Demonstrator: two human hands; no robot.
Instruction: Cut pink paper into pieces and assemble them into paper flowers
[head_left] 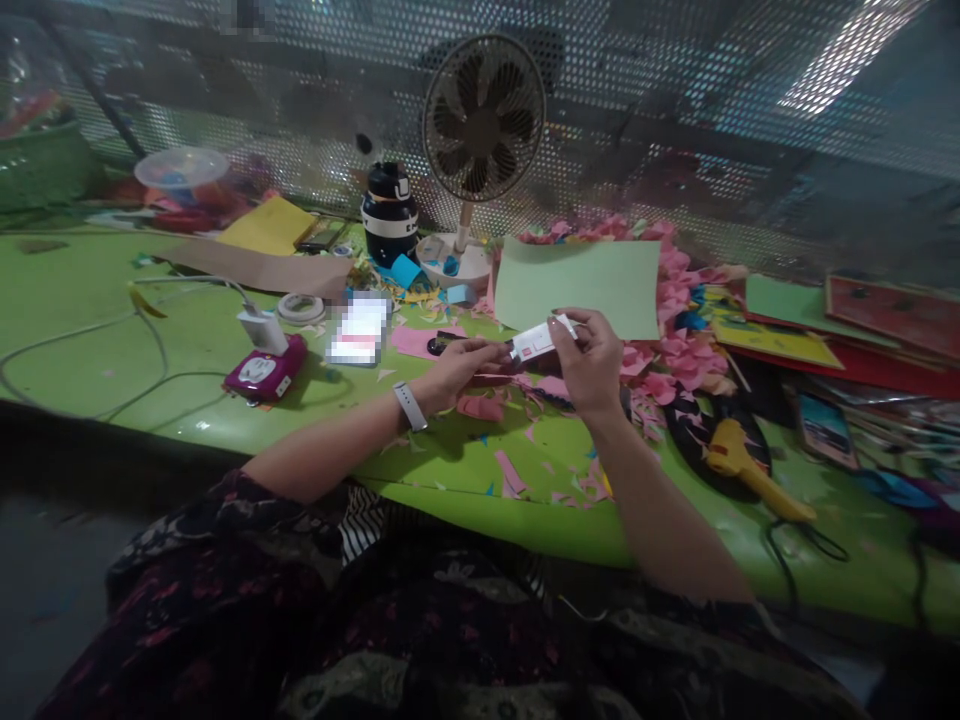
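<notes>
My right hand [592,360] grips a small white rectangular piece with red print [534,342] between thumb and fingers, above the middle of the green table [330,420]. Its left end, darker and narrower, points at my left hand [472,362]. The fingers of that hand are pinched together close to this end; whether they hold something thin and dark there is hard to tell. Beneath and around both hands lie cut pink paper pieces [480,407]. A pink sheet [409,341] with a round black object [444,343] lies just beyond my left hand.
A pale green sheet [577,285] leans on pink paper scraps [675,350]. Behind stand a fan [484,118] and a black jug [390,220]. Left are a phone [358,330] and a purple power socket with a plug [266,372]; right, a yellow glue gun [750,465] and another phone [825,428].
</notes>
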